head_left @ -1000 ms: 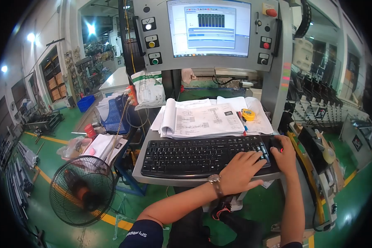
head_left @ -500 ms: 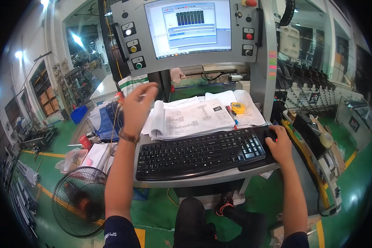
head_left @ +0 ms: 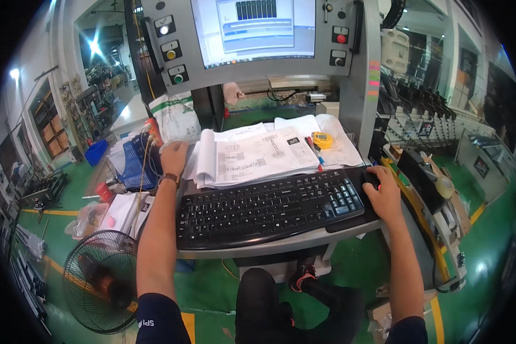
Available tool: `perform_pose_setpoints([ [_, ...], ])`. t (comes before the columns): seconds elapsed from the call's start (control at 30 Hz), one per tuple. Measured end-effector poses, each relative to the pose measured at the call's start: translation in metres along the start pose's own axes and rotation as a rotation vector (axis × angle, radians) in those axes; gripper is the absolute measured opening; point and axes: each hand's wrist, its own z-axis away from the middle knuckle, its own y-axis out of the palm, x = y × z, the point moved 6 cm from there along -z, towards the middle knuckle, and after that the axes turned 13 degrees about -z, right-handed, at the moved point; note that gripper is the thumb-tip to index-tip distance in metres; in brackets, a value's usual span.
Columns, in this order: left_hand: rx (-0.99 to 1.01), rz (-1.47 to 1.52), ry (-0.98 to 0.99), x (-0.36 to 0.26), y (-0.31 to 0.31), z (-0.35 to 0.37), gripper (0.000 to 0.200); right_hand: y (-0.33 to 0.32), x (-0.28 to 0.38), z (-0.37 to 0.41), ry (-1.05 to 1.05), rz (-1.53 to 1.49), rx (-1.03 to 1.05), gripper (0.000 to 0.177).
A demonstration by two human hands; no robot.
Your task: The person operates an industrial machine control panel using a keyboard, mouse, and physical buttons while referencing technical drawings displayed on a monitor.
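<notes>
"Which step are we on?"
"Mouse work, we judge: our right grip (head_left: pixel 387 198) is curled over the mouse (head_left: pixel 371 180). Our left grip (head_left: pixel 174 157) is at the left edge of the papers (head_left: pixel 241 160); holding or released, we can't tell."
"Next move calls for?"
"Left side: care near the cords (head_left: pixel 147 155). Right: steady contact."
"Surface (head_left: pixel 281 245)?"
"Keyboard (head_left: pixel 258 212) between our grips, tape measure (head_left: pixel 322 140) beyond it."
"Room?"
"Screen (head_left: pixel 258 49) ahead of both grips, fan (head_left: pixel 100 281) nearer us, left of left grip; green floor (head_left: pixel 209 286)."
</notes>
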Motion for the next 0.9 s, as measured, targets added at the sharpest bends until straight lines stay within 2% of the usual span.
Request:
perform_pose_setpoints([
  [0.03,-0.019,-0.012,0.022,-0.001,0.001,0.007,0.037,0.000,0.002,0.000,0.002,0.001,0.003,0.042],
  [0.17,0.119,-0.198,-0.019,0.008,0.014,0.016,0.034,-0.001,0.002,0.000,0.011,-0.003,0.013,0.044],
  [0.27,0.125,-0.268,0.071,0.011,0.019,0.010,0.037,0.000,-0.001,0.000,-0.057,0.023,-0.011,0.043],
  [0.33,0.162,-0.258,0.112,-0.002,0.013,0.017,0.036,0.000,0.005,0.001,-0.026,-0.002,-0.007,0.041],
  [0.47,0.180,-0.314,0.108,-0.006,0.013,0.017,0.034,-0.008,0.010,0.006,-0.149,-0.033,-0.130,0.030],
  [0.5,0.186,-0.308,0.106,-0.007,0.013,0.018,0.034,-0.010,0.019,0.012,-0.205,-0.037,-0.137,0.024],
  [0.63,0.199,-0.297,0.085,-0.010,0.012,0.019,0.036,-0.002,0.065,0.048,-0.424,-0.003,-0.070,0.022],
  [0.77,0.214,-0.303,0.062,-0.012,0.012,0.020,0.035,0.013,0.084,0.064,-0.299,-0.178,0.065,0.021],
  [0.9,0.222,-0.312,0.033,-0.013,0.011,0.021,0.036,0.021,0.084,0.067,-0.323,-0.128,0.094,0.020],
])
